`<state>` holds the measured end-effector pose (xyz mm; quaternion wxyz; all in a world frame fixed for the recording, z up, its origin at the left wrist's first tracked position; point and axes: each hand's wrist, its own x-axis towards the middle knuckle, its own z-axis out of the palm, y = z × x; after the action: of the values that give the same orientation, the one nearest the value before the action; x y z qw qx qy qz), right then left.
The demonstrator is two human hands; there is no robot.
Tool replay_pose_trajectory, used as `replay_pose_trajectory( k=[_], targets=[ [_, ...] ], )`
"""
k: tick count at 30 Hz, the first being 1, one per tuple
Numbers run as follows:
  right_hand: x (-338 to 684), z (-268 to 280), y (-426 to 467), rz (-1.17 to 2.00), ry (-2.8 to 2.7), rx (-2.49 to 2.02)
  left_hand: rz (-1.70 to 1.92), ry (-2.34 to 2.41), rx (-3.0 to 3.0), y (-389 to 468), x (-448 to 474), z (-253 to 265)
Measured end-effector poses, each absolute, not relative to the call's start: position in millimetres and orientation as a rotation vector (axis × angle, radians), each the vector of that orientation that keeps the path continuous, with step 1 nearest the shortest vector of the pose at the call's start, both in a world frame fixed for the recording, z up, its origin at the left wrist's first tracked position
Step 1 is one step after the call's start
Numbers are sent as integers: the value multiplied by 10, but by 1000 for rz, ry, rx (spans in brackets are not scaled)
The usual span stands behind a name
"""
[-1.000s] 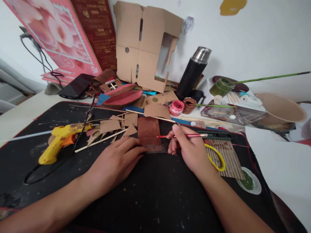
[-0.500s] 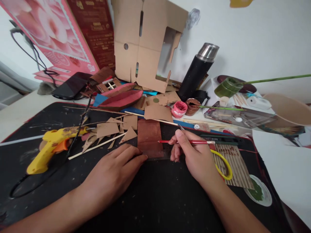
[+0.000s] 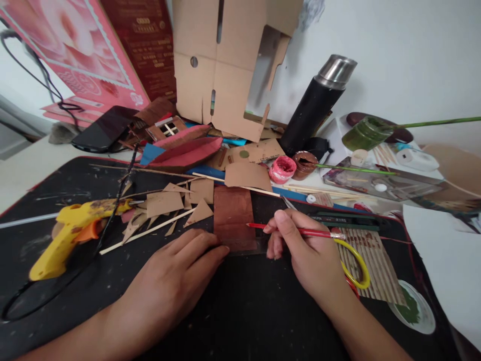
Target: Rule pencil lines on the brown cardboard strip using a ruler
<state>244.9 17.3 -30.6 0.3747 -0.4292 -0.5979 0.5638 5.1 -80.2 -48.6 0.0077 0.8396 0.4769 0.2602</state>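
My right hand (image 3: 306,240) is closed around a red pencil (image 3: 310,232), which has a white eraser end. Its tip points left, over the right edge of a brown-painted piece of card (image 3: 233,213). At the card's near edge, my left hand (image 3: 184,265) presses down with its fingers together. The thumb and fingertips are on a clear plastic ruler (image 3: 242,252) that crosses the card's lower part. Partly hidden by my right hand are scissors with a yellow handle (image 3: 363,275); their blade tips show beyond the fingers. Bare cardboard (image 3: 246,175) touches the card's far end.
A yellow hot-glue gun (image 3: 71,233) and cardboard scraps (image 3: 165,203) are at left. Open pink (image 3: 282,169) and brown paint jars (image 3: 304,165) stand behind, near a black flask (image 3: 313,110). Corrugated card (image 3: 381,265) and a green paint lid (image 3: 415,308) lie at right.
The view has shifted slightly, so the glue gun appears further left and the flask further right. Both hands keep nearly the same place beside the brown card.
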Motion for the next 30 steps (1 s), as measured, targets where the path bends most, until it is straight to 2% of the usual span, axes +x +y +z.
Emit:
replay_pose_trajectory(
  k=[30],
  targets=[
    [2433, -303, 200, 1454, -1503, -1100, 812, 1487, 2632, -781, 67, -454]
  ],
)
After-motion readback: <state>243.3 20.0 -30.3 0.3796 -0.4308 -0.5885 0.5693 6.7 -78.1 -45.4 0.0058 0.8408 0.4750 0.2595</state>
